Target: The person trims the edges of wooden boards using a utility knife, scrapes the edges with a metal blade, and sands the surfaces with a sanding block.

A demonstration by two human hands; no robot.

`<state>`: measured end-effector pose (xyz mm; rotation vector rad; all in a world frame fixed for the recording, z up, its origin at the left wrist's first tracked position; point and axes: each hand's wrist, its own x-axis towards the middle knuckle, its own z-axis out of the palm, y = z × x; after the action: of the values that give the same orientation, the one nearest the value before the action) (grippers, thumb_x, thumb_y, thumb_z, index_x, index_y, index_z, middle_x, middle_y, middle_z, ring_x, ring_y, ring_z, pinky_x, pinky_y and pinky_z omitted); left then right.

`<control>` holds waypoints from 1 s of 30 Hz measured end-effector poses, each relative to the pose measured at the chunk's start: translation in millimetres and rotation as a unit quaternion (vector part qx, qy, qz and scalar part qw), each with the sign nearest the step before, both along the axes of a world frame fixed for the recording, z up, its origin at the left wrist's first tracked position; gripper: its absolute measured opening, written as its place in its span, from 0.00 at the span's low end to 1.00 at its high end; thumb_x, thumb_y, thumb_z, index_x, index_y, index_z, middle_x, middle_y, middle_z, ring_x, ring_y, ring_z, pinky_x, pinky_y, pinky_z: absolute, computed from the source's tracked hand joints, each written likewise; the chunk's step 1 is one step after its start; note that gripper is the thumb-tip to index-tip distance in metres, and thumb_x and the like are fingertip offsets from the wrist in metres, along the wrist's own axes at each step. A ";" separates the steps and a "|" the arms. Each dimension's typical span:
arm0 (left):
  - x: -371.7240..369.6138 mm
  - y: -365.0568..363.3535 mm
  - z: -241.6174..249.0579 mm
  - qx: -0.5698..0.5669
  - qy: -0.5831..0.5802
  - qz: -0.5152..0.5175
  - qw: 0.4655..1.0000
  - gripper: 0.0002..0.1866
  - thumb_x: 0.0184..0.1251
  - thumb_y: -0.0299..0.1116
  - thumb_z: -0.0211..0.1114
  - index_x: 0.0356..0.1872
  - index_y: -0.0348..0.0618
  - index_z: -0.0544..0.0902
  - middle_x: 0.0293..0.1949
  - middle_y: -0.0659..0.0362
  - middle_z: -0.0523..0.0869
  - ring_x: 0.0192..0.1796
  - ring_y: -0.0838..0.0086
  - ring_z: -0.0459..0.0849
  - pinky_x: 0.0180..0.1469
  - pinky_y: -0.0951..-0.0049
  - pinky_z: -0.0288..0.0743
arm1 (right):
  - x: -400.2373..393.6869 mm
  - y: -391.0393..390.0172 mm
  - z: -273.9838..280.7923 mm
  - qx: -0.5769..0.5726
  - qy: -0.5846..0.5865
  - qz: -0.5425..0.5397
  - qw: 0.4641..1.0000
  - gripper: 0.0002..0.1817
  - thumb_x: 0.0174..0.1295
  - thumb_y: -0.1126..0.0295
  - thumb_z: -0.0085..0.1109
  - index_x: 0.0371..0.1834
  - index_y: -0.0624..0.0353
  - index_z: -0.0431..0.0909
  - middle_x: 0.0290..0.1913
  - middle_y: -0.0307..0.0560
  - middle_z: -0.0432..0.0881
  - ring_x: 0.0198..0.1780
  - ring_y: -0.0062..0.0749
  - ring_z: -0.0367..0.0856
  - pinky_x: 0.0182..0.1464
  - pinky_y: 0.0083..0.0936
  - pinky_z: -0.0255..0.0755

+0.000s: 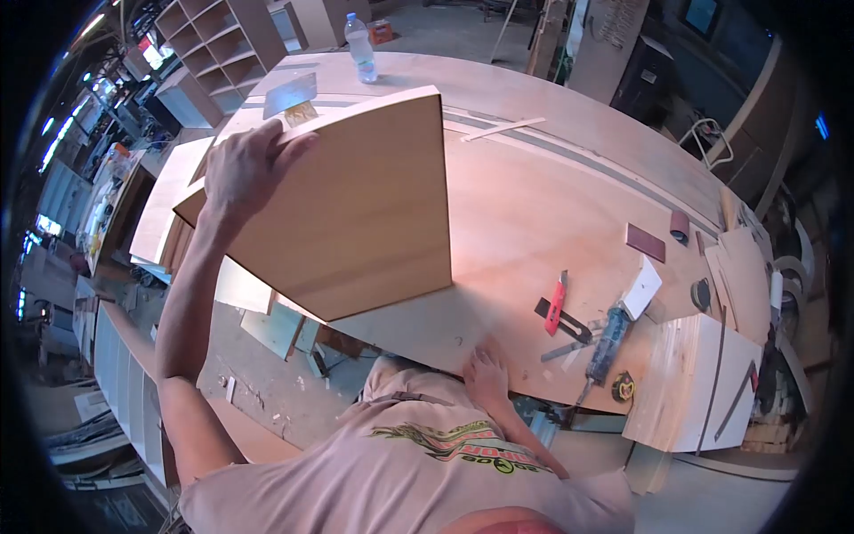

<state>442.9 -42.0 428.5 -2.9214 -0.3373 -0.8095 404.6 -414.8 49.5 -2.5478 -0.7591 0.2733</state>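
My left hand (pixel 245 169) is closed over the top edge of a large wooden panel (pixel 356 205), thumb on its near face and fingers hidden behind. The panel stands tilted at the table's left part, its lower edge down by a pale flat board (pixel 414 322). My right hand (pixel 487 378) lies with its fingers flat at the front edge of that board, close to my waist. Right of it, a red utility knife (pixel 556 303) rests across a black tool (pixel 562 322), with a caulking gun (pixel 608 343) and a tape measure (pixel 624 386) beyond.
A water bottle (pixel 360 49) stands at the back of the large worktable (pixel 525 214). Thin wood strips (pixel 503 129) lie near the back. Sandpaper pieces (pixel 645 241) and a stack of white-faced boards (pixel 698 383) are on the right. Shelving (pixel 213 44) stands behind.
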 end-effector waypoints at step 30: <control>9.2 -87.6 13.8 -0.046 0.071 -0.313 0.946 0.24 0.45 0.41 0.76 0.45 0.45 0.83 0.37 0.57 0.87 0.35 0.61 0.85 0.39 0.70 0.79 | 145.0 112.8 256.5 0.641 0.388 0.290 0.595 0.28 0.67 0.50 0.54 0.54 0.68 0.76 0.44 0.42 0.82 0.44 0.19 0.77 0.47 0.18 0.71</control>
<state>452.1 -129.6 442.3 -3.1722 0.6138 -0.6345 549.6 -302.0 306.0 -0.6060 -0.8699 0.6601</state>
